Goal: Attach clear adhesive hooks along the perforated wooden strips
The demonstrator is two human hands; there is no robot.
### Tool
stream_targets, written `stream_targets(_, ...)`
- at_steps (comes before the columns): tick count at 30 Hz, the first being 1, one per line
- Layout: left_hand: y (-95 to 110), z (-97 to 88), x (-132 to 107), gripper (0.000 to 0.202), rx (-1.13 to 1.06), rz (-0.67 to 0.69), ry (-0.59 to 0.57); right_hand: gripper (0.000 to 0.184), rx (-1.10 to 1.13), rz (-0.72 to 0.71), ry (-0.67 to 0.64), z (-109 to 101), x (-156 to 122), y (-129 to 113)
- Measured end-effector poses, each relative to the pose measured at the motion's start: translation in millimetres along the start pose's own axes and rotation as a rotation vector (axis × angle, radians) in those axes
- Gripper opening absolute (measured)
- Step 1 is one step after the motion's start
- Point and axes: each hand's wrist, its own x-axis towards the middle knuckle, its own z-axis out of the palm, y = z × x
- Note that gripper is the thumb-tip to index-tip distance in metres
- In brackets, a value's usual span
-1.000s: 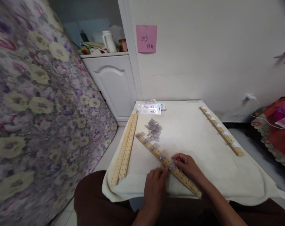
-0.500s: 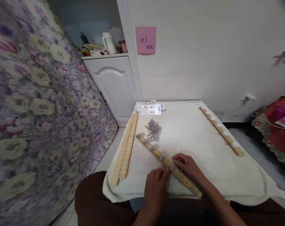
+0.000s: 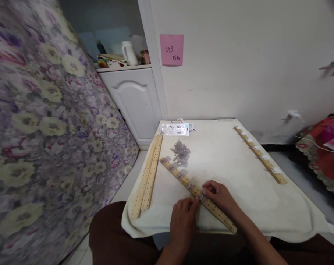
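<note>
1. The holed wooden strip (image 3: 219, 213) lies slantwise on the cloth-covered tabletop (image 3: 219, 151), its near end close to the front edge.
2. The left hand (image 3: 183, 218) has its fingers loosely bent, a tip touching the strip beside a small metal clip (image 3: 202, 197); I cannot tell whether they grip anything.
3. The right hand (image 3: 220, 195) has thumb and forefinger drawn close together at the clip's other side; whatever they pinch is too small to make out.
4. The strip could swivel if one hand pressed harder than the other, since the cloth may slide or ruck.
5. A slipping fingertip could knock the clip askew.
6. If the far end swung, it might scatter the greyish pile (image 3: 181, 151) just beside it.
</note>
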Motion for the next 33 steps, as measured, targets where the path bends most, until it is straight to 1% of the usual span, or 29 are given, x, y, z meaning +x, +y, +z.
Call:
stream_targets(4,-1,-0.3,0,0.059,0.007,-0.002,-0.013,0.017,0.004,0.012,0.001,0,1,0)
stream_targets(10,-2,1.3,0,0.056,0.017,0.006,-0.014,0.016,0.048,0.017,-0.001,2,3,2)
stream_targets(18,-1,-0.5,1,0.056,-0.013,0.008,-0.021,0.017,0.088,0.079,-0.018,2,10,4)
stream_targets(24,-2,-0.8,2,0.054,-0.025,0.002,-0.028,0.015,0.116,0.078,-0.028,2,12,5)
stream_targets(27,-3,0.9,1,0.056,-0.01,-0.008,-0.007,0.015,0.123,0.055,-0.024,2,12,6)
stream_targets(30,-3,3.3,-1,0.059,0.007,-0.01,0.018,0.015,0.14,0.023,-0.047,1,9,4)
stream_targets(33,-4,6.3,-3,0.059,0.025,-0.002,0.057,0.019,0.169,0.042,-0.078,-5,8,4)
